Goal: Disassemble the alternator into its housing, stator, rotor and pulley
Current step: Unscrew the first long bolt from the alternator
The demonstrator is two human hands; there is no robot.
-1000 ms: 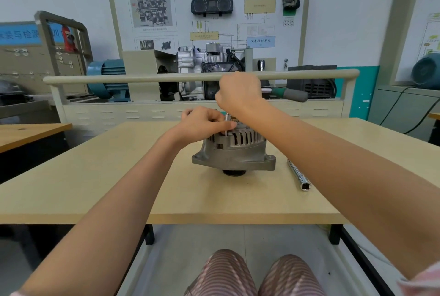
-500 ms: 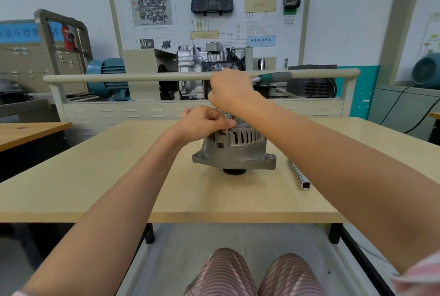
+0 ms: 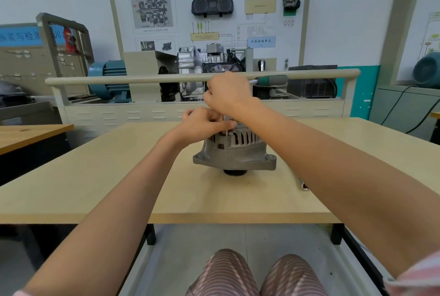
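Note:
A grey cast alternator (image 3: 234, 153) stands on the wooden table (image 3: 95, 176) with its black pulley (image 3: 234, 172) underneath. My right hand (image 3: 228, 94) grips the head end of a ratchet wrench whose green-grey handle (image 3: 271, 80) points right. A thin metal socket extension (image 3: 226, 126) runs straight down from it into the alternator's top edge. My left hand (image 3: 206, 122) pinches that shaft just above the housing. The fastener under the shaft is hidden.
A metal tube socket (image 3: 303, 185) lies on the table right of the alternator, mostly hidden by my right forearm. Behind the table a beige rail (image 3: 142, 79) fronts a gearbox training stand (image 3: 207, 62) and a wall display board. My knees sit below the table's front edge.
The wrench handle swung from lower right up and toward the rail, and my right hand rose and shifted slightly left with it. My left hand stayed on the shaft.

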